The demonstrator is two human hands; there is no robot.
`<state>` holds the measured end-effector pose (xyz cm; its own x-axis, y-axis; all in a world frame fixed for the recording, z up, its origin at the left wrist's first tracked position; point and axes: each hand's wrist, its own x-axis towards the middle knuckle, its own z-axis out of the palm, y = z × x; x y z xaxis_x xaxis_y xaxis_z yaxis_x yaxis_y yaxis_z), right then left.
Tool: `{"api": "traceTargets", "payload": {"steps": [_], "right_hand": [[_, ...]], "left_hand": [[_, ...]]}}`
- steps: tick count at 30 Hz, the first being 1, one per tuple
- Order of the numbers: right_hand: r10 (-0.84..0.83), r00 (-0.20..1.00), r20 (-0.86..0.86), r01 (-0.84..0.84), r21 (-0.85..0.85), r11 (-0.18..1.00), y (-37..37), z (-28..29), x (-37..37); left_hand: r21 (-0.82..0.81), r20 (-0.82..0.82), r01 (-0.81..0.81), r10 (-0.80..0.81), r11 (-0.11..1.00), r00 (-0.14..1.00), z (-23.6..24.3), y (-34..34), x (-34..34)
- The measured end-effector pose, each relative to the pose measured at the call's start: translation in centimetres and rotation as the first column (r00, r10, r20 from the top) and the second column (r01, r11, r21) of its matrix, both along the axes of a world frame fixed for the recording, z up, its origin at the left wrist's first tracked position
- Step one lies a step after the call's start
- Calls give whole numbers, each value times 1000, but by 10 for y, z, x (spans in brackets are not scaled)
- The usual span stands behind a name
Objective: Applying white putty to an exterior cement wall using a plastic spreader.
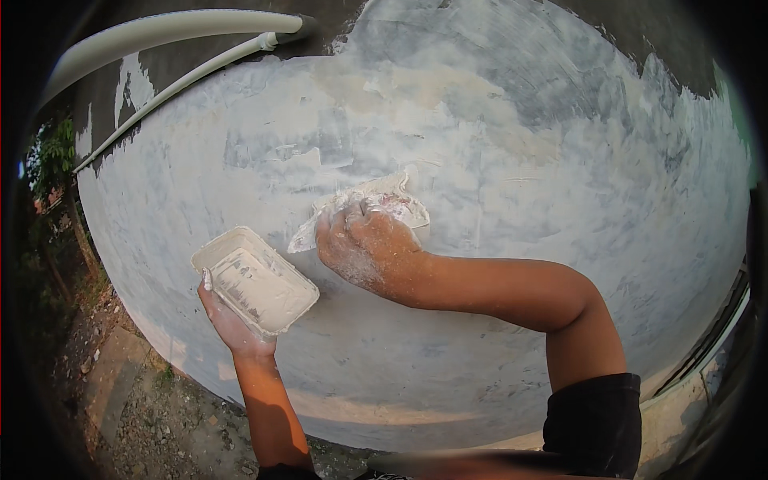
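My left hand (240,324) grips a rectangular plastic tub (210,254) from below and along its left side. The tub is tilted toward me, with pale putty (276,300) coating its inside. Up and to the right of it, my right hand (372,248) is closed on a flat, putty-caked spreader (412,210) against the wall (480,352). White putty covers most of the spreader, with a reddish patch showing, so its exact make is hard to tell. White smears mark both hands. The wall is grey, with uneven whitish putty over much of it.
Two pale pipes, a thick one (176,28) and a thinner one (184,82), run along the upper left of the wall. Dark bare patches (672,40) show at the top. Rubble-strewn ground (176,416) and trees (56,160) lie to the left. A ledge (708,376) is at lower right.
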<state>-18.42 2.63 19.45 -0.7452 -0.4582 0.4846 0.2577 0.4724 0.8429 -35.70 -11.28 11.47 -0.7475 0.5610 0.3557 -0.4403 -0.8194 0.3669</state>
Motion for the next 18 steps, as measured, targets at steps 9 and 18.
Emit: {"api": "traceTargets", "payload": {"steps": [9, 18], "right_hand": [[-178, 895, -409, 110, -185, 977, 8, 83, 74], [-286, 952, 108, 306, -284, 909, -14, -31, 73]], "left_hand": [[-38, -10, -64, 64, 997, 998, 10, -19, 13], [-6, -55, 80, -80, 997, 995, 3, 3, 20]]}}
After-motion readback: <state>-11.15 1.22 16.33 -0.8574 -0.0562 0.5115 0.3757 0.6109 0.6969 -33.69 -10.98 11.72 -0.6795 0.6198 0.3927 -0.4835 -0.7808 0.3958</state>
